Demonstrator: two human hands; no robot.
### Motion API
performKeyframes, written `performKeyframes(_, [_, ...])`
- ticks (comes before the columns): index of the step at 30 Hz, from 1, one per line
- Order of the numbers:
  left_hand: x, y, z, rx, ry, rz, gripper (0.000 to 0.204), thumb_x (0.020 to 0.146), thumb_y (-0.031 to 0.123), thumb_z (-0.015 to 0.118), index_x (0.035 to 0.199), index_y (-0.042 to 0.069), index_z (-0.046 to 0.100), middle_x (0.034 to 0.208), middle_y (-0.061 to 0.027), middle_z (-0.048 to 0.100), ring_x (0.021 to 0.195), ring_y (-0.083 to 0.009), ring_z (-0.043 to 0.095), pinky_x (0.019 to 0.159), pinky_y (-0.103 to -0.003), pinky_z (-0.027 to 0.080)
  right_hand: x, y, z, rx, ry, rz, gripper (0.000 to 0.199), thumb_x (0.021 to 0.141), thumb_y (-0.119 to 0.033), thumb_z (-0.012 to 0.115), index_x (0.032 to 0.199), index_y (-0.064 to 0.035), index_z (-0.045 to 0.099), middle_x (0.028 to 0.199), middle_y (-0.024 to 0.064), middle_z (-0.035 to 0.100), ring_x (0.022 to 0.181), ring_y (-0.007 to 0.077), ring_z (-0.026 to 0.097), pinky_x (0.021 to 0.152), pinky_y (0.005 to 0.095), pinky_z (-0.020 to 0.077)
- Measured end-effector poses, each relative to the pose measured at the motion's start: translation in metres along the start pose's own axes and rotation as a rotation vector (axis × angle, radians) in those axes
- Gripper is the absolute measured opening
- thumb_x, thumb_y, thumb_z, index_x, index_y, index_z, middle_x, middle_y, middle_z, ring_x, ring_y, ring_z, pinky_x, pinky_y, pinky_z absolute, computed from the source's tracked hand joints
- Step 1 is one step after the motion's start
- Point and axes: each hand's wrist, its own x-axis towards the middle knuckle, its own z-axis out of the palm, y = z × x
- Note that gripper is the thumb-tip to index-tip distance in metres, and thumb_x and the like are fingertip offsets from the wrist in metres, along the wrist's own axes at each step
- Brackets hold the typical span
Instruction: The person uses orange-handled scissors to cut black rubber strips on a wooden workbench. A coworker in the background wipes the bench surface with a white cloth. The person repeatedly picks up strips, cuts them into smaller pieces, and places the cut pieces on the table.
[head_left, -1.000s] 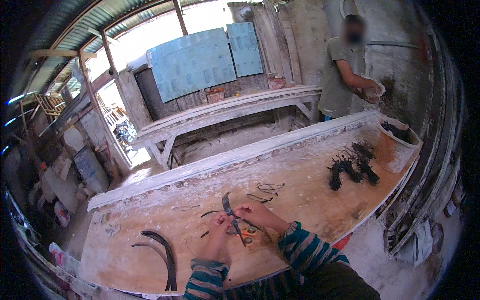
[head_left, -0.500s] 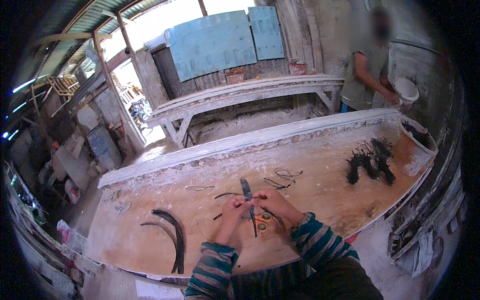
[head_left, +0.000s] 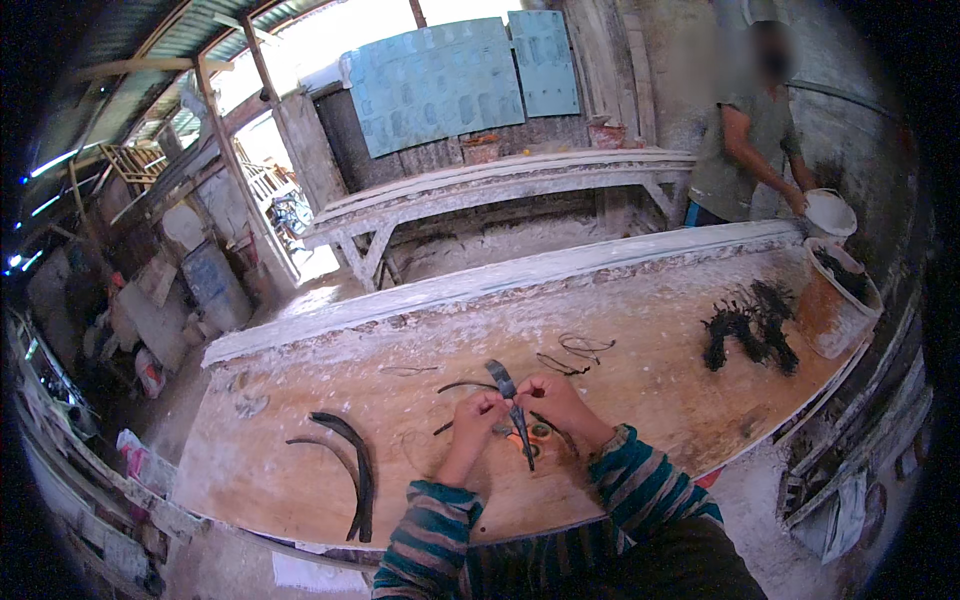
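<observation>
Over the near middle of the table, both hands are closed on one dark flat strip (head_left: 501,377). It stands roughly upright between them, its broad end pointing away and its thin end toward me. My left hand (head_left: 478,412) pinches its middle from the left. From the right, my right hand (head_left: 556,404) pinches it at nearly the same spot. Whatever thin cord may be between the fingertips is too small to tell. Beneath the hands lie orange-handled scissors (head_left: 541,432), partly covered. A thin curved black strip (head_left: 466,385) rests just beyond my left hand.
Long black strips (head_left: 362,475) lie at left on the wooden table (head_left: 270,470). Thin dark loops (head_left: 586,349) lie beyond my hands. Black tangled bundles (head_left: 750,328) and an orange-brown bucket (head_left: 838,310) stand at right. Behind it, a person (head_left: 740,150) holds a white bucket (head_left: 830,213).
The view has shifted slightly. My hands keep their pinch on the strip, whose thin end now slants more to the right. The person at the back has lowered the white bucket.
</observation>
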Motion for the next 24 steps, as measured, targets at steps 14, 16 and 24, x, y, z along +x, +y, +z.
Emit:
performKeyframes(14, [0.001,-0.004,0.000,-0.072,-0.036,0.004,0.010,0.080,0.002,0.059,0.073,0.007,0.054,0.067,0.0054,0.051,0.061,-0.0025,0.046,0.056,-0.017,0.035,-0.002,-0.013,0.002,-0.245,-0.040,-0.085,0.011,0.076,-0.010,0.063,0.080,-0.0002,0.060,0.067,0.0011,0.059,0.062,0.0049,0.052,0.057,0.0221,0.0426])
performKeyframes(16, [0.002,-0.007,-0.003,-0.044,-0.055,0.008,0.009,0.080,0.003,0.059,0.073,0.007,0.054,0.067,0.0053,0.051,0.061,-0.0035,0.046,0.056,-0.017,0.036,-0.004,-0.017,0.003,-0.220,-0.028,-0.073,0.011,0.075,-0.010,0.063,0.078,-0.0005,0.059,0.065,0.0013,0.058,0.061,0.0050,0.050,0.055,0.0225,0.0415])
performKeyframes(24, [0.002,-0.008,-0.006,0.021,-0.094,0.025,0.009,0.079,0.003,0.059,0.072,0.003,0.054,0.077,0.0000,0.052,0.061,-0.0069,0.047,0.054,-0.019,0.036,-0.008,-0.027,0.007,-0.276,0.007,-0.118,0.015,0.071,-0.010,0.064,0.071,0.0006,0.053,0.059,0.0033,0.052,0.055,0.0067,0.044,0.050,0.0250,0.0381])
